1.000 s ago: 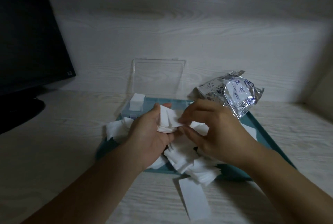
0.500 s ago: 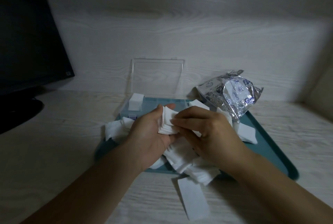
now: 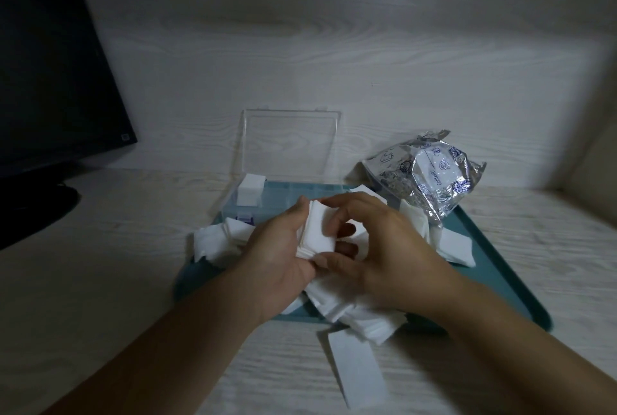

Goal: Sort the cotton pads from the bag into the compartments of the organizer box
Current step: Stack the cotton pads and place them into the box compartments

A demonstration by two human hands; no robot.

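- Left hand [image 3: 283,257] cups a small stack of cotton pads [image 3: 317,231], thumb up along the stack's far edge, palm and fingers curled under and behind it.
- Right hand [image 3: 384,247] meets the same stack from the other side: index finger arched over the top edge, thumb at the lower corner, pinching it lightly. Both hands hold the stack above the teal tray [image 3: 494,267].
- Step in hand, as I judge it: gathering loose pads and squaring them into a neat block before it goes into a compartment.
- Organizer box [image 3: 280,201] sits at the tray's far left corner, clear lid [image 3: 290,144] standing open. One white block of pads [image 3: 250,192] already stands in its back-left compartment; the other compartments are mostly hidden behind the hands, so their fill cannot be told.
- Loose pads [image 3: 220,241] lie heaped on the tray left of the hands, more [image 3: 360,318] spill over the near rim, and one pad [image 3: 357,371] lies off the tray on the desk [image 3: 100,281].
- Foil bag [image 3: 430,177] rests crumpled at the tray's far right, near the box.
- Much remains to be sorted, by the look of it.
- Next move likely calls for carrying the stack forward and left, keeping its edges aligned, and lowering it upright into a free compartment; soft pads may fan out if the pinch loosens.
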